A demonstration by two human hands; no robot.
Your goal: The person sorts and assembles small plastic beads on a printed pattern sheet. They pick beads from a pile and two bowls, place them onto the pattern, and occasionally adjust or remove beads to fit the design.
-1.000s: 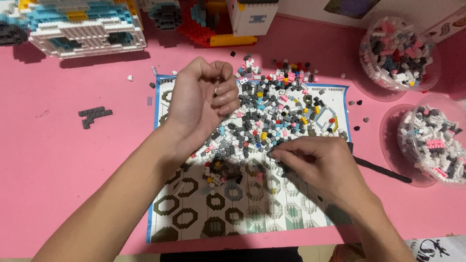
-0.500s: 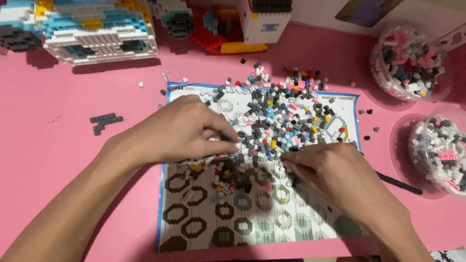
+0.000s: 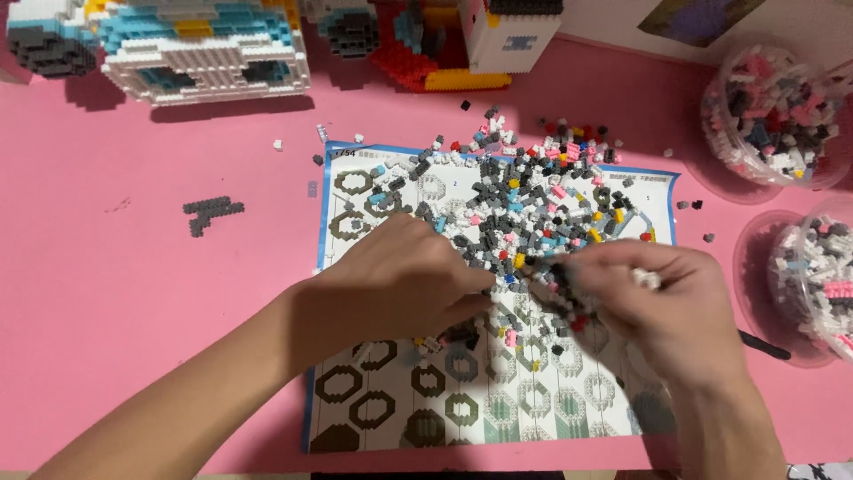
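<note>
- The left hand (image 3: 400,284) lies knuckles-up, fingers curled on the bricks (image 3: 524,204); its grip cannot be told.
- The right hand (image 3: 657,307), blurred, pinches small bricks.
- The sheet (image 3: 480,400) lies beneath both; tubs (image 3: 773,107) stand beyond the right hand.

At the far edge of your pink table (image 3: 133,293) stands a built block vehicle (image 3: 169,44) in white, blue and grey. Just to its right you have a red, yellow and white block structure (image 3: 462,44). A small dark grey assembled piece (image 3: 211,213) lies alone at left. Two clear tubs of mixed bricks, upper tub (image 3: 773,111) and lower tub (image 3: 813,276), sit at right.
</note>
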